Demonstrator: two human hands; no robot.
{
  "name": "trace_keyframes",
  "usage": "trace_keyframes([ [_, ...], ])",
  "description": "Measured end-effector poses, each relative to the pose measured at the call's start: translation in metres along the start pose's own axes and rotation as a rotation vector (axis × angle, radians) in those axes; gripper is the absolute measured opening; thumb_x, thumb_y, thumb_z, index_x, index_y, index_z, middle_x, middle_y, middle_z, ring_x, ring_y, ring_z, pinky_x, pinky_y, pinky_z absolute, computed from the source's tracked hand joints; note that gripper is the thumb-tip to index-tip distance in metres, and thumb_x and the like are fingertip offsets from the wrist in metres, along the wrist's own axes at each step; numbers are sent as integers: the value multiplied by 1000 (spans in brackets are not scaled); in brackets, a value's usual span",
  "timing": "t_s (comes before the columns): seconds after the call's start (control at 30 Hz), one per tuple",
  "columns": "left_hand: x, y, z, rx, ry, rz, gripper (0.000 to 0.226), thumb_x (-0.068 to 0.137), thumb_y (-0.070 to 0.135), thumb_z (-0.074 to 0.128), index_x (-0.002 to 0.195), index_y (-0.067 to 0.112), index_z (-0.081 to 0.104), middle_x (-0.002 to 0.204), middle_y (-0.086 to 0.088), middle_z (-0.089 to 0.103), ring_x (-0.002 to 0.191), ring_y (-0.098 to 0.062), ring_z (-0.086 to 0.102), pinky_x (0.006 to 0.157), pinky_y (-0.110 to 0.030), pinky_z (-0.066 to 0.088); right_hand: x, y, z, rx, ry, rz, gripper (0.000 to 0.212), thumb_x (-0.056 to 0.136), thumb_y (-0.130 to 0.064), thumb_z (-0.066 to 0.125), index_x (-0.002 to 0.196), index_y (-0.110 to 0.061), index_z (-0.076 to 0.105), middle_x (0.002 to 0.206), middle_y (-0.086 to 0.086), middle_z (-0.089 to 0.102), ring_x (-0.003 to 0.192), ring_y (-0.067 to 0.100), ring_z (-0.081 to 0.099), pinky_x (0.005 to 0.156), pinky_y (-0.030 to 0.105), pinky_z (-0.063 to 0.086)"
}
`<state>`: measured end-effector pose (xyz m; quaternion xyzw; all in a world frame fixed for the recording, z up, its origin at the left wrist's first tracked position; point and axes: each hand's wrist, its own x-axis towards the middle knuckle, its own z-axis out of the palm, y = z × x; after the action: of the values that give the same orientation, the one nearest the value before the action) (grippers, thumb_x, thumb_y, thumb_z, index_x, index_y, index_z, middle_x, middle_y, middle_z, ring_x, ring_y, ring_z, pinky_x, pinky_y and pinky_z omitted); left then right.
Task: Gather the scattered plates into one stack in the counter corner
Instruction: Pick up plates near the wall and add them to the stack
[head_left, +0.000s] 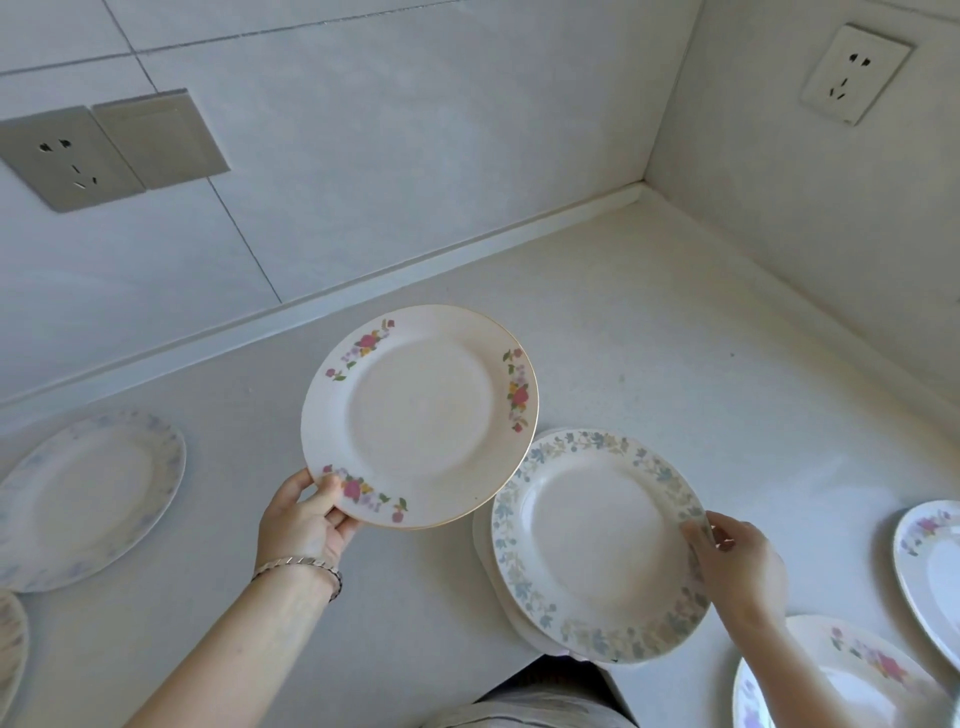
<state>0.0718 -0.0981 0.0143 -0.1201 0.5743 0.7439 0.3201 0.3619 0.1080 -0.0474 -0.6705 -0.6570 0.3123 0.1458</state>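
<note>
My left hand (306, 525) grips the near rim of a pink-flowered, gold-edged plate (421, 415), held above the counter (675, 338). My right hand (737, 566) holds the right rim of a blue-flowered plate (597, 540); another white plate shows just beneath it. The pink-flowered plate's edge overlaps the blue-flowered one. A pale blue-patterned plate (83, 499) lies flat at the left. Two flowered plates (930, 566) (836, 680) lie at the right edge. Part of another plate (8, 649) peeks in at the bottom left.
The counter corner (644, 189) lies at the back right where two tiled walls meet. Wall sockets sit on the left wall (67, 156) and the right wall (857, 73). My clothing shows at the bottom edge.
</note>
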Motion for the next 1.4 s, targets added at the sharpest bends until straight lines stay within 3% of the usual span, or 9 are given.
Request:
trace_keyframes([
  [0.2, -1, -4, -4, -27, 21, -23, 23, 94, -5, 43, 82, 10, 56, 51, 4, 71, 48, -8, 70, 45, -24, 57, 3, -3, 0, -14, -95, 40, 52, 85, -36, 61, 131, -12, 52, 131, 10, 47, 120, 30, 49, 99, 44, 42],
  [0.33, -1, -7, -4, -23, 26, -39, 23, 93, -5, 43, 81, 10, 56, 51, 3, 71, 48, -8, 70, 44, -24, 57, -1, -17, 8, 368, -257, 191, 42, 91, -25, 53, 132, -15, 49, 121, 12, 59, 100, 28, 55, 83, 36, 44],
  [0.47, -6, -10, 0, 43, 42, -41, 25, 92, -6, 45, 80, 11, 56, 71, -9, 68, 47, -8, 69, 45, -23, 57, -1, -16, 8, 308, -263, 189, 43, 93, -27, 50, 133, -14, 46, 123, 12, 59, 105, 30, 55, 88, 39, 46],
  [0.57, -12, -20, 11, 158, 20, -69, 25, 91, -8, 45, 79, 11, 56, 80, -14, 61, 43, -8, 67, 45, -23, 57, 1, -28, 0, 199, -109, 45, 48, 95, -31, 46, 138, -10, 41, 138, 12, 48, 124, 31, 47, 102, 41, 39],
  [0.73, -28, -51, 41, 376, -126, -151, 21, 90, -8, 47, 81, 9, 56, 72, -14, 62, 51, -18, 64, 48, -27, 56, -10, -72, -23, 601, -309, 31, 43, 92, -46, 38, 122, -16, 48, 98, 7, 62, 81, 19, 62, 72, 30, 50],
  [0.93, -23, -81, 62, 903, -301, -154, 19, 84, 7, 56, 68, 14, 51, 79, -19, 68, 74, -32, 67, 75, -50, 57, -16, -41, -26, 139, -153, -58, 35, 90, -25, 56, 121, -9, 54, 91, 4, 59, 71, 16, 54, 59, 27, 38],
  [1.07, -21, -85, 70, 1577, -410, 97, 28, 89, 29, 47, 66, 19, 35, 67, -2, 51, 63, -21, 47, 57, -28, 38, -17, -17, -14, -12, -141, 6, 46, 90, -34, 54, 131, -14, 48, 106, 13, 66, 97, 32, 61, 77, 36, 46],
  [1.2, -23, -85, 80, 1871, -470, 309, 30, 93, 34, 36, 101, 10, 53, 103, -9, 65, 87, -29, 57, 67, -27, 36, -15, -10, -7, -164, -97, 25, 50, 91, -41, 47, 136, -18, 43, 121, 14, 57, 109, 34, 56, 77, 38, 42],
  [1.4, -23, -87, 84, 2100, -484, 423, 33, 95, 30, 32, 114, 10, 50, 110, -10, 65, 101, -30, 63, 69, -28, 36, -9, -6, -5, -297, -72, -57, 38, 86, -44, 53, 113, -18, 59, 95, 4, 47, 109, 30, 43, 84, 36, 39],
])
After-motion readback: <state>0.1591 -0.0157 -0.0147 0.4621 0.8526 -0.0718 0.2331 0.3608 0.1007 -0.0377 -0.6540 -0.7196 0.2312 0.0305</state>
